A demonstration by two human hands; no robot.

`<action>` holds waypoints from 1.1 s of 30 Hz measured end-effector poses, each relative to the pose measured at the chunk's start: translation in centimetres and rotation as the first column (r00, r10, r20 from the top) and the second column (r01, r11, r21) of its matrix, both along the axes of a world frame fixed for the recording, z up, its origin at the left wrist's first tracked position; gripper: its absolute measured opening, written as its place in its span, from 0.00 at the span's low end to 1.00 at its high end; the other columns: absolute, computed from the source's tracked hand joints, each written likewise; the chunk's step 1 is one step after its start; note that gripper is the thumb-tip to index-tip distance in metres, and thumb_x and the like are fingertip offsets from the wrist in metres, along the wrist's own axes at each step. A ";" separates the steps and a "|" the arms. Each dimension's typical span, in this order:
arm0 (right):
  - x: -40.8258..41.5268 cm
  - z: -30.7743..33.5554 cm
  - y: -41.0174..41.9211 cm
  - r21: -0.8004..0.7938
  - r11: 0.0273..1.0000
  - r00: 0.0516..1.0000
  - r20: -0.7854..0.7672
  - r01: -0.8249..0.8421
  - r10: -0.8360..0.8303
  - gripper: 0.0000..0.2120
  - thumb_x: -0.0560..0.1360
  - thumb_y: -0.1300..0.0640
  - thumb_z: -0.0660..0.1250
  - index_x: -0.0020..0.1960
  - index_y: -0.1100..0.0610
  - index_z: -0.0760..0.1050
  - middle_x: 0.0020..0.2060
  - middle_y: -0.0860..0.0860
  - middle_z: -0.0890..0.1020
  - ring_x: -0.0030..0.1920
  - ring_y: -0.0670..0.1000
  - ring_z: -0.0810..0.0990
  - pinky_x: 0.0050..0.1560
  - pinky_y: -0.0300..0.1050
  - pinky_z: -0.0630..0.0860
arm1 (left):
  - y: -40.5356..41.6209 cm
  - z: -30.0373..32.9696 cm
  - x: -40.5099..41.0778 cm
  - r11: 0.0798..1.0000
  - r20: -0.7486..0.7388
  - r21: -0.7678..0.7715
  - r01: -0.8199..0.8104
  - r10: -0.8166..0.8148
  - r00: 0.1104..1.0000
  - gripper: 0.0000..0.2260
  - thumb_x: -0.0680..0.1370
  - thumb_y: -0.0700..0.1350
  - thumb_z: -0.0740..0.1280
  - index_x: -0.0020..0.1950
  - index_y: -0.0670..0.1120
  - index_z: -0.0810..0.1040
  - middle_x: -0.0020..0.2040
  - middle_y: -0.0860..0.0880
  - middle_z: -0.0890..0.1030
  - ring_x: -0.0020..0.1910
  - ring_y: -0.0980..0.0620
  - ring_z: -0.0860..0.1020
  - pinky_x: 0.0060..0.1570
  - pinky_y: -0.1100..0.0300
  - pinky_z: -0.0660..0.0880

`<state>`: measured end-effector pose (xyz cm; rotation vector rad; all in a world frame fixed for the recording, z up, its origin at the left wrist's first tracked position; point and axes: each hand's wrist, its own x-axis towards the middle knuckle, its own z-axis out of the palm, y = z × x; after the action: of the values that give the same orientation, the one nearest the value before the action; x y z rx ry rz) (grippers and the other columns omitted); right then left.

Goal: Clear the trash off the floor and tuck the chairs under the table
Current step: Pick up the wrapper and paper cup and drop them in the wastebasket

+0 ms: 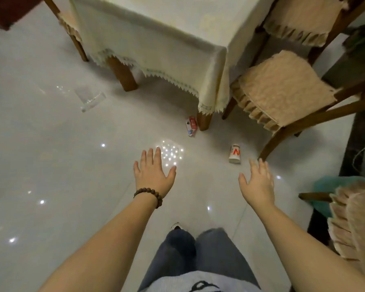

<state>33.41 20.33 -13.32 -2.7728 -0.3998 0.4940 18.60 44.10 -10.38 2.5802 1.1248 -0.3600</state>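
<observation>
Head view, looking down at a shiny white tile floor (51, 165) with three bits of trash on it: a clear plastic cup (90, 98) on its side at the left, a small red and white carton (191, 125) right by the table leg (204, 121) near the middle, and a paper cup (234, 153) standing upside down just off the front leg of the nearest chair (282, 91). The table (156, 28) fills the upper middle under a cream cloth with lace trim, with a second chair (303, 17) at the upper right and a third chair (354, 218) cut off at the right edge. The left hand (154, 171), beaded bracelet (151, 196) on the wrist, and the right hand (258, 182) both reach forward palm down, fingers straight and apart, holding nothing. The right hand is a bit blurry, fingertips near the paper cup. Can't read the carton's print.
</observation>
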 end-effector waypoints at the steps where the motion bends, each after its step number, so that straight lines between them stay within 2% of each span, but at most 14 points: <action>1: 0.6 -0.3 0.6 -0.005 1.000 1.000 -0.001 0.024 -0.024 0.28 0.78 0.48 0.59 0.74 0.55 0.58 0.76 0.57 0.56 0.76 0.56 0.50 0.75 0.55 0.50 | 0.9 -0.4 1.5 1.000 -0.006 -0.004 0.028 -0.028 1.000 0.33 0.78 0.63 0.52 0.77 0.49 0.45 0.78 0.48 0.49 0.77 0.47 0.45 0.74 0.44 0.47; 13: 11.3 -7.0 5.7 -0.050 0.975 0.970 -0.098 0.218 -0.222 0.28 0.77 0.50 0.60 0.74 0.56 0.59 0.75 0.58 0.57 0.76 0.57 0.51 0.75 0.54 0.51 | 9.1 -7.1 17.7 0.971 -0.129 -0.040 0.236 -0.239 0.962 0.34 0.77 0.64 0.52 0.77 0.49 0.46 0.78 0.47 0.50 0.77 0.46 0.47 0.74 0.44 0.48; 20: 15.4 -12.9 9.7 -0.080 0.954 0.940 -0.162 0.290 -0.299 0.27 0.78 0.48 0.59 0.74 0.55 0.58 0.76 0.56 0.56 0.76 0.56 0.49 0.75 0.54 0.51 | 14.8 -12.9 23.1 0.941 -0.171 -0.023 0.338 -0.337 0.926 0.34 0.77 0.63 0.52 0.77 0.48 0.46 0.78 0.47 0.51 0.76 0.47 0.48 0.74 0.45 0.49; 26: 17.3 -23.0 12.4 -0.113 0.938 0.927 -0.155 0.327 -0.342 0.28 0.78 0.46 0.58 0.75 0.54 0.56 0.76 0.55 0.55 0.76 0.55 0.49 0.75 0.55 0.52 | 17.9 -24.9 27.3 0.918 -0.146 -0.075 0.388 -0.395 0.907 0.34 0.77 0.63 0.53 0.77 0.48 0.47 0.78 0.47 0.51 0.76 0.47 0.48 0.74 0.45 0.49; 33: 21.3 -42.8 13.9 -0.083 0.911 0.908 -0.088 0.403 -0.410 0.29 0.77 0.47 0.62 0.74 0.54 0.59 0.74 0.57 0.60 0.75 0.58 0.54 0.73 0.55 0.53 | 21.2 -45.8 32.9 0.901 -0.096 -0.091 0.425 -0.432 0.897 0.35 0.76 0.63 0.56 0.77 0.46 0.49 0.78 0.47 0.53 0.76 0.46 0.49 0.73 0.45 0.52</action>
<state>54.75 34.25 -56.12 -2.7635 0.2238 0.5473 51.47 65.34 -56.18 2.7603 0.5467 -0.6400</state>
